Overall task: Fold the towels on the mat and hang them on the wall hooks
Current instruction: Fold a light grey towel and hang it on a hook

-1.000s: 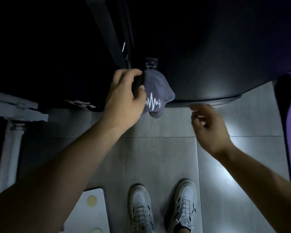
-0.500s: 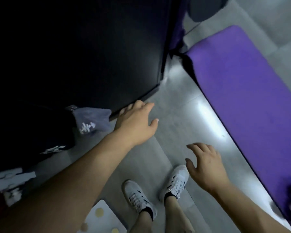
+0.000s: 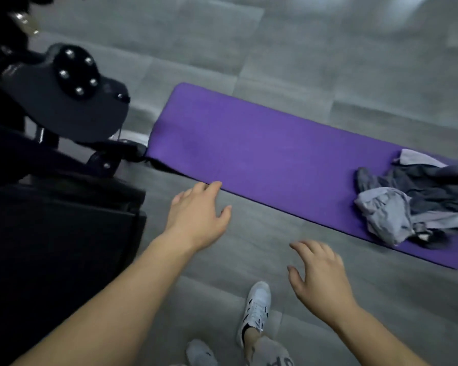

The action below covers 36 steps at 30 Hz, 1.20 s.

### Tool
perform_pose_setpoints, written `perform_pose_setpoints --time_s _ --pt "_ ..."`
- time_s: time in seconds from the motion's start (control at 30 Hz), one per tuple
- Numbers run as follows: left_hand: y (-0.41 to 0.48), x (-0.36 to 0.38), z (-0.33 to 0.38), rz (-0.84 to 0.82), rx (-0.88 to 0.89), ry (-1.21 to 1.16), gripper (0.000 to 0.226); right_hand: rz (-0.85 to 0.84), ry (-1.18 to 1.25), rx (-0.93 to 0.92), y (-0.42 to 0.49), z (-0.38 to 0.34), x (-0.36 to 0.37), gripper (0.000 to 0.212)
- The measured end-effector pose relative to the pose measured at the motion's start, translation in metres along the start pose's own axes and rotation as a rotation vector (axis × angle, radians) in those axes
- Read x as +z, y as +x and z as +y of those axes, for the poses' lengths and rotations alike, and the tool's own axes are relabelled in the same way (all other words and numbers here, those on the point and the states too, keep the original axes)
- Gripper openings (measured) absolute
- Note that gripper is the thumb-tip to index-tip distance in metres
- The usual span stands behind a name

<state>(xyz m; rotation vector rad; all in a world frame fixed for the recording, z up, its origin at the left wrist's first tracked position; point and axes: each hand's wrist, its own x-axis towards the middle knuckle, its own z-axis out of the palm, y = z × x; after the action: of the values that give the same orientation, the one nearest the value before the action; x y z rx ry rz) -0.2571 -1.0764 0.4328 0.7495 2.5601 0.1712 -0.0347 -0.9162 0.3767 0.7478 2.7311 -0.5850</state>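
The towels [image 3: 407, 207] lie in a crumpled grey heap at the right end of the purple mat [image 3: 249, 149] (tangled, so the count is unclear). The left hand [image 3: 198, 215] and right hand [image 3: 320, 273] hover over the floor [image 3: 394, 299] by the mat's near edge, each grip wide and empty. It would be best to lift one towel free by a corner, then spread it flat on the bare mat.

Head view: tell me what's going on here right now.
A person stands on the grey floor beside a purple mat. Both hands are empty: the left hand hovers by the mat's near edge, the right hand lower down, fingers loosely spread. A crumpled pile of grey towels lies unfolded at the mat's right end, touched by neither hand. Dark gym equipment stands to the left.
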Motion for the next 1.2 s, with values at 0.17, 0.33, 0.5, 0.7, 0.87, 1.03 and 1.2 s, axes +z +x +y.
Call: perform_pose_setpoints --time_s 0.17,0.33,0.5,0.7,0.87,1.03,1.2 --pt "0.077 -0.036 0.072 -0.015 0.133 0.070 0.057 0.073 0.100 0.114 0.035 0.024 -0.048 0.045" --pt "0.158 -0.074 0.125 -0.028 0.253 0.105 0.059 0.118 0.161 0.229 0.083 0.049 -0.090 0.046" --pt "0.251 -0.100 0.167 -0.070 0.370 0.160 0.059 0.155 0.178 0.362 0.144 0.080 -0.123 0.048" --pt "0.357 -0.129 0.237 -0.100 0.527 0.253 0.057 0.259 0.216 0.528 0.222 0.122 -0.165 0.042" --pt "0.447 -0.150 0.322 -0.117 0.618 0.284 0.055 0.328 0.286 0.626 0.288 0.164 -0.201 0.044" --pt "0.554 -0.146 0.419 -0.135 0.726 0.326 0.057 0.389 0.368 0.727 0.379 0.231 -0.233 0.045" --pt "0.701 -0.134 0.554 -0.215 0.820 0.357 0.058 0.397 0.440 0.863 0.502 0.335 -0.272 0.046"
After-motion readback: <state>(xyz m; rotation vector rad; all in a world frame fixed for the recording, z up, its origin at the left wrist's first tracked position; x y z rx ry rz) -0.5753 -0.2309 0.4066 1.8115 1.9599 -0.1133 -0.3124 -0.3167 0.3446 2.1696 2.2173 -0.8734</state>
